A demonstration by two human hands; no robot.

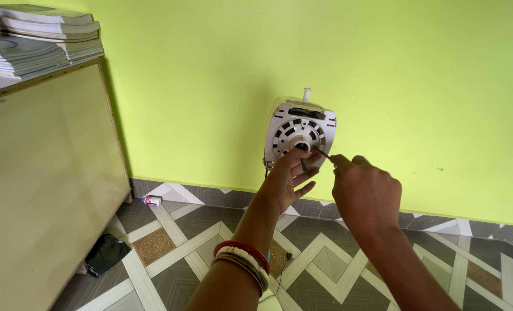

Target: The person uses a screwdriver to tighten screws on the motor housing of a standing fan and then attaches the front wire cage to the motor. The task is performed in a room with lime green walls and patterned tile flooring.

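A white fan motor housing [300,133] with round vent slots and a small knob on top is held up in front of a lime-green wall. My left hand [291,177] supports it from below, thumb and fingers on its centre hub. My right hand [364,193] pinches a thin metal tool [321,153] whose tip points at the hub. Red and white bangles [242,262] circle my left wrist. A dark cord hangs down from the housing.
A tall beige cabinet [43,173] stands at the left with stacked books [40,37] on top. A black bag [105,253] and a small white tube [151,200] lie on the patterned tile floor [319,259].
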